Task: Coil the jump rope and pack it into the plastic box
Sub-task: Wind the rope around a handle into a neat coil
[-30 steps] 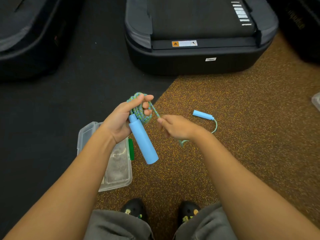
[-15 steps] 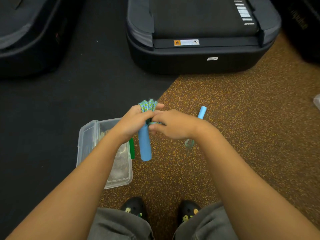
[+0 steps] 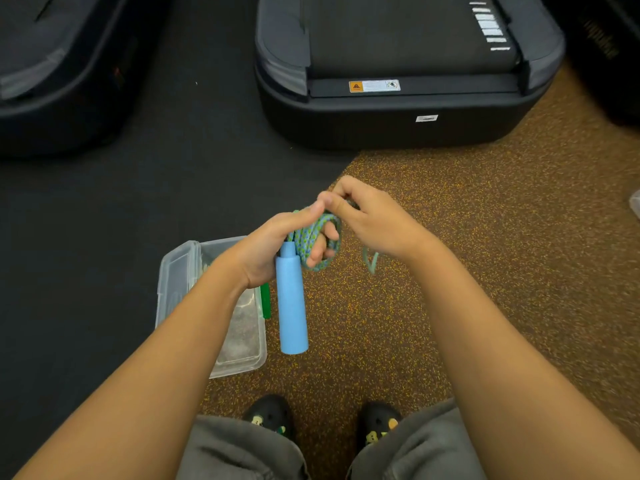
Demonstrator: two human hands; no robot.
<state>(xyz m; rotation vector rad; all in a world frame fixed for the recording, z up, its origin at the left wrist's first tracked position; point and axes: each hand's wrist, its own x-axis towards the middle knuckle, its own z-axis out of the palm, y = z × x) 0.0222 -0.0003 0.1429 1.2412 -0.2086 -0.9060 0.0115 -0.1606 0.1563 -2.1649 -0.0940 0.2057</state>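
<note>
My left hand (image 3: 273, 244) grips the jump rope, whose blue-green braided cord (image 3: 311, 237) is coiled around its fingers. One light blue handle (image 3: 291, 303) hangs down from that hand. My right hand (image 3: 370, 220) pinches the cord just above the coil, beside my left thumb. A short loop of loose cord (image 3: 371, 259) dangles under my right hand. The second handle is hidden. The clear plastic box (image 3: 180, 271) lies open on the floor under my left forearm, with a green clip (image 3: 265, 301) on its right side.
A black treadmill end (image 3: 391, 109) stands ahead, and another dark machine (image 3: 59, 81) sits at the far left. The floor is black mat on the left and speckled brown rubber (image 3: 485, 220) on the right. My two black shoes (image 3: 273, 415) are at the bottom.
My right hand has carried the cord up and over the coil, adding a wrap. The second handle, seen on the floor and then behind my right hand, is now out of sight.
</note>
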